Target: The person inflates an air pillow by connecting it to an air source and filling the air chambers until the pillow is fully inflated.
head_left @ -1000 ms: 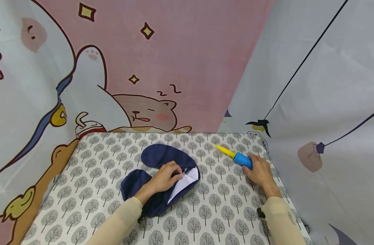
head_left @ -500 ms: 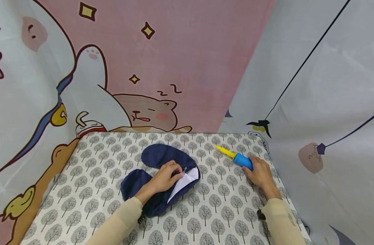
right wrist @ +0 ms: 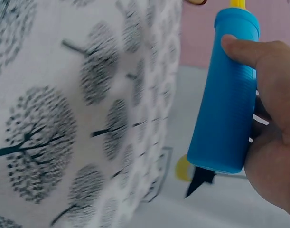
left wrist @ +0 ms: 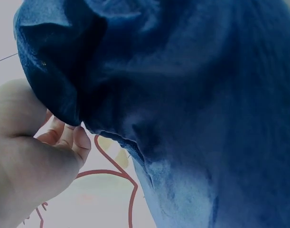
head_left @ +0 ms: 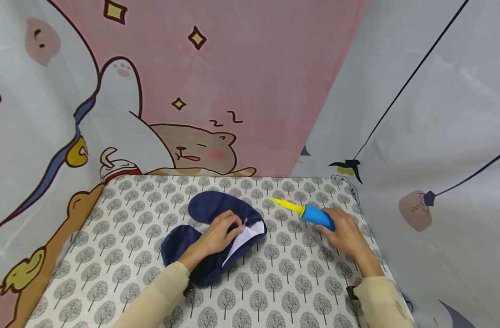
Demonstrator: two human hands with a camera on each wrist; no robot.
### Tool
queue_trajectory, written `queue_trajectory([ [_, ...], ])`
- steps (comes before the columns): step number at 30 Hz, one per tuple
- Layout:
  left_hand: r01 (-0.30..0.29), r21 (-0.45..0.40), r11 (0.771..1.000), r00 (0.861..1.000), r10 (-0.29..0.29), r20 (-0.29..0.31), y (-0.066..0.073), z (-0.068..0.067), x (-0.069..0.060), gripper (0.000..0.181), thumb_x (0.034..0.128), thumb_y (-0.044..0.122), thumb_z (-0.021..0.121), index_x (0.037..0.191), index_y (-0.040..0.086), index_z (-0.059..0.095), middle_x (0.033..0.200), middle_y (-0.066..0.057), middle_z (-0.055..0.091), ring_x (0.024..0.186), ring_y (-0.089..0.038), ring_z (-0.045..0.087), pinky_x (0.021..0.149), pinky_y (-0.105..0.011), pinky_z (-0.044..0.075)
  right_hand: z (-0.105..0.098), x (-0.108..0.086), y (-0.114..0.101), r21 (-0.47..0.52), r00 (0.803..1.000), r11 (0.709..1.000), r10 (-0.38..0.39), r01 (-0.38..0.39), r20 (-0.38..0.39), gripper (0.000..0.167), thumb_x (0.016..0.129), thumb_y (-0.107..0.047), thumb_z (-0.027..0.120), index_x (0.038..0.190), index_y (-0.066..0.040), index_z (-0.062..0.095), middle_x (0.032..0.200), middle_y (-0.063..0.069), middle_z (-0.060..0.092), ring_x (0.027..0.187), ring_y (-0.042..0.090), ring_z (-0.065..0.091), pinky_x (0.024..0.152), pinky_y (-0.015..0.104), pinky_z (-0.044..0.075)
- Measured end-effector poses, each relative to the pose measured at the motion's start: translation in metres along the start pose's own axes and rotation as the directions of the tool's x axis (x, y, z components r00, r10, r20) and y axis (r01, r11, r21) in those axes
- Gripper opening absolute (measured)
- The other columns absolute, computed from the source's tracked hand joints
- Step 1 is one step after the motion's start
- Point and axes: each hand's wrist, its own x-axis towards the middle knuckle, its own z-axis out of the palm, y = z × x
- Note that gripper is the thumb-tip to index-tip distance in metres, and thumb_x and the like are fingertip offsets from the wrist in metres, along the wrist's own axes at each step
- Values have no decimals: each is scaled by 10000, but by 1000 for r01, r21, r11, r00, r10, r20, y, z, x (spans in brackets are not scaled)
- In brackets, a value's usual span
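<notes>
A navy U-shaped neck pillow (head_left: 225,206) lies on the table, its cover parted at the bend so that a white inner part (head_left: 247,234) shows. My left hand (head_left: 220,234) reaches over it and pinches the inner part beside a small clear valve (head_left: 245,222); the fingertips partly hide that spot. Dark blue fabric (left wrist: 182,95) fills most of the left wrist view. To the right, my right hand (head_left: 344,230) grips the blue barrel of a hand air pump (head_left: 317,217). Its yellow nozzle points left toward the pillow, apart from it. The thumb lies along the barrel (right wrist: 225,104).
A white cloth with a tree print (head_left: 274,291) covers the table. Behind it hangs a pink cartoon backdrop (head_left: 250,91), and a pale grey sheet (head_left: 446,136) closes off the right side.
My right hand has brought the pump to the left, nearer the pillow; half a second ago it was still in its first place. The left hand stays almost where it was.
</notes>
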Motion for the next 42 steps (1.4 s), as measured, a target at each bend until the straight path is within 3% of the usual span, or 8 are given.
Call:
queue_trajectory([
  [6, 0, 36, 999, 1000, 0, -6, 1, -1, 2, 62, 1074, 142, 775, 1090, 81, 773, 1060, -62, 710, 987, -225, 668, 900, -410, 581, -12, -3, -37, 12, 993, 995, -102, 101, 56, 626, 913, -150, 960, 1468, -24, 699, 1360, 230, 746, 1167, 442, 752, 957, 662, 637],
  [13, 12, 69, 998, 1000, -11, -20, 4, 0, 3, 79, 1078, 152, 777, 1080, 73, 771, 1051, -63, 704, 1009, -238, 665, 902, -421, 581, -10, -1, -64, -74, 973, 973, -210, 218, 99, 628, 891, -212, 985, 1449, -64, 738, 1334, 191, 777, 1190, 407, 758, 973, 616, 654],
  [30, 26, 51, 998, 999, -24, -33, 5, -1, 3, 88, 1081, 136, 771, 1095, 49, 775, 1073, -83, 707, 1012, -258, 654, 900, -432, 580, -11, 0, -76, -155, 951, 938, -304, 310, 62, 627, 816, -189, 1038, 1379, -63, 791, 1262, 203, 796, 1125, 401, 773, 948, 585, 662],
  [42, 6, 138, 990, 997, 6, -81, 9, 1, 5, 83, 1092, 111, 750, 1045, 44, 764, 1030, -88, 714, 963, -273, 665, 854, -423, 586, -17, -3, -88, -246, 946, 915, -323, 321, 35, 643, 792, -209, 1051, 1364, -59, 798, 1249, 194, 798, 1119, 405, 766, 975, 586, 655],
])
